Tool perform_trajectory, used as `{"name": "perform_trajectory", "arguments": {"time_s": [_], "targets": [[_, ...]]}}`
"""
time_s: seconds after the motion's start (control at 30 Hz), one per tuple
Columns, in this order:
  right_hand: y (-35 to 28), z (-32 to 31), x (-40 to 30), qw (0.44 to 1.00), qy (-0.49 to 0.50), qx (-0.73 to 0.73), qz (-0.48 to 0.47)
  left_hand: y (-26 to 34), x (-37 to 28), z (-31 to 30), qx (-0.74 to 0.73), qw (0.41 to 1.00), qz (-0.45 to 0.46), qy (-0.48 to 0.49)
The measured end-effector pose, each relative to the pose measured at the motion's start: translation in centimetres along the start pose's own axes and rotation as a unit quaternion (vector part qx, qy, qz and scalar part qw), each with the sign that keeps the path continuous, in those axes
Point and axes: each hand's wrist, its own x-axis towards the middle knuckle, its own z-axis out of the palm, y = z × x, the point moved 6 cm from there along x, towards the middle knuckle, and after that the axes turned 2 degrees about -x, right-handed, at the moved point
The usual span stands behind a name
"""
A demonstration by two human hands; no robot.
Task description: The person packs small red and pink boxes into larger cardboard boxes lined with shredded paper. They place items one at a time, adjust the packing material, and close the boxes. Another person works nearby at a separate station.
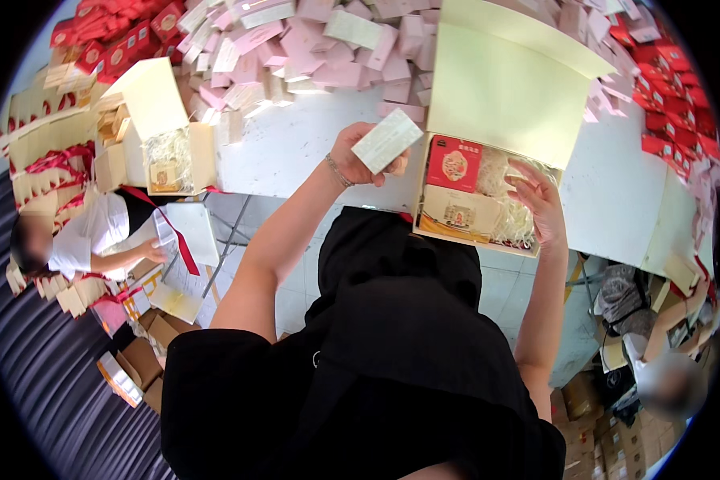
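Note:
My left hand (360, 159) grips a small pale grey-white carton (387, 141) above the table, just left of an opened gift box. That cream gift box (497, 239) has its tall lid (507, 78) raised at the back. Inside it, a red square carton (454, 162) sits at the back left, and a cream carton with a printed building (461, 210) lies in front of it. Shredded paper filler (513, 219) fills the right side. Over this filler hovers my right hand (537, 195), fingers apart and holding nothing.
Pink and white small cartons (336, 48) are heaped along the back of the white table (276, 162). Red cartons lie in piles at far left (126, 42) and far right (675, 102). Another open cream box (171, 156) stands left. People sit at left (90, 234) and right (666, 360).

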Motion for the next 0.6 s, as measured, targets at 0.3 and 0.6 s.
{"name": "perform_trajectory", "arguments": {"time_s": [0.3, 0.6], "targets": [[1.5, 6.0, 1.0, 0.985, -0.099, 0.112, 0.082, -4.6, 7.5, 2.2, 0.254, 0.931, -0.178, 0.193], [10.4, -3.9, 5.9, 0.977, 0.126, 0.138, 0.107, 4.5, 3.0, -1.4, 0.885, 0.194, 0.213, 0.366]]}}
